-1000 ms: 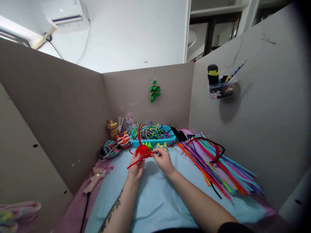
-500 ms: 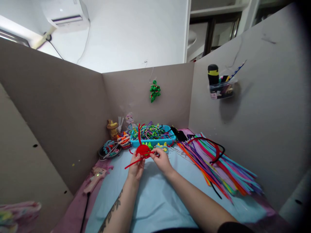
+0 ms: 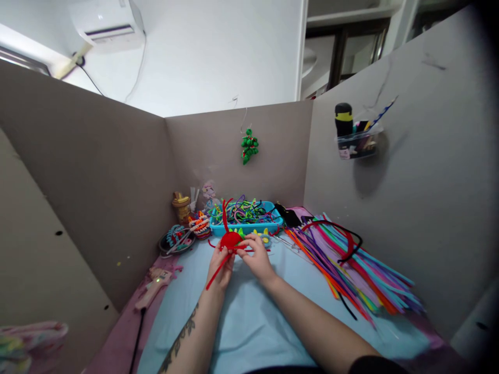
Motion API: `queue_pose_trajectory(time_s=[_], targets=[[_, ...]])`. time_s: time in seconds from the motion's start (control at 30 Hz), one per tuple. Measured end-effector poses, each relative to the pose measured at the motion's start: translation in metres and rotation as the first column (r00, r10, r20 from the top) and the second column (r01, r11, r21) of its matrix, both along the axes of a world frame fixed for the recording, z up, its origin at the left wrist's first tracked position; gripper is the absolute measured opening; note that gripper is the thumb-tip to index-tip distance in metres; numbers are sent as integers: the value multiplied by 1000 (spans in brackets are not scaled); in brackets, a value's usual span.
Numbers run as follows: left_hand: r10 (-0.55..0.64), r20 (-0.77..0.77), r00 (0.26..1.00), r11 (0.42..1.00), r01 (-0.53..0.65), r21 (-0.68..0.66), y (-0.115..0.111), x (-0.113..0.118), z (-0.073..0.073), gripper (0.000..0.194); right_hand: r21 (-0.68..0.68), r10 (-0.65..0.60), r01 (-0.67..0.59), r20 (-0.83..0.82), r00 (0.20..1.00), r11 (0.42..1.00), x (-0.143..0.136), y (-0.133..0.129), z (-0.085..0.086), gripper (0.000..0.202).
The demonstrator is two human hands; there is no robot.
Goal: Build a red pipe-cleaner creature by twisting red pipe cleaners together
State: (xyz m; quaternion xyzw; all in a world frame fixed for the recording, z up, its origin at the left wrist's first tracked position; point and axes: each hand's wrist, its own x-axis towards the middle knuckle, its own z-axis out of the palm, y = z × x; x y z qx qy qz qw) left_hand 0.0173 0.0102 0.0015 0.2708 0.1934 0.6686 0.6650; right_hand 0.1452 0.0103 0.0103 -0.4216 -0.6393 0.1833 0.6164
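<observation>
A red pipe-cleaner piece (image 3: 231, 239), round in the body with loose stems sticking out, is held above the blue cloth. My left hand (image 3: 221, 266) grips it from below left, fingers closed on its lower edge. On its right side, my right hand (image 3: 256, 255) pinches the red stems between thumb and fingertips. One stem stands up from the top, one slants down to the left across my left hand, and another points right past my right fingers. The exact spot under the fingertips is hidden.
Behind the hands stands a blue basket (image 3: 245, 229) of tangled pipe cleaners. A bundle of coloured pipe cleaners (image 3: 351, 265) lies right. At left are a pink glue gun (image 3: 153, 291) with a cord and a dark bowl (image 3: 177, 248). Grey partitions (image 3: 237, 182) enclose the table.
The lower-left red stem has swung to point more steeply down. My right fingers have shifted slightly left along the piece, and a red stem now shows to their right.
</observation>
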Motion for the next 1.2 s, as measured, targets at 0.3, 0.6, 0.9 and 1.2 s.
queue_pose_trajectory(time_s=[0.3,0.6,0.9,1.2], targets=[[97,54,994,992,-92,-90,5,-3,-1,24,202,-197,167,137,971,965,13,-1,8,8],[198,58,978,973,-189,-135,6,-7,4,19,53,-351,366,436,829,929,50,19,2,16],[213,-149,966,975,-220,-33,2,1,1,47,220,-89,22,299,950,975,23,-1,10,21],[195,-221,956,981,-184,65,-6,12,7,56,242,-102,15,349,932,970,9,-6,8,15]])
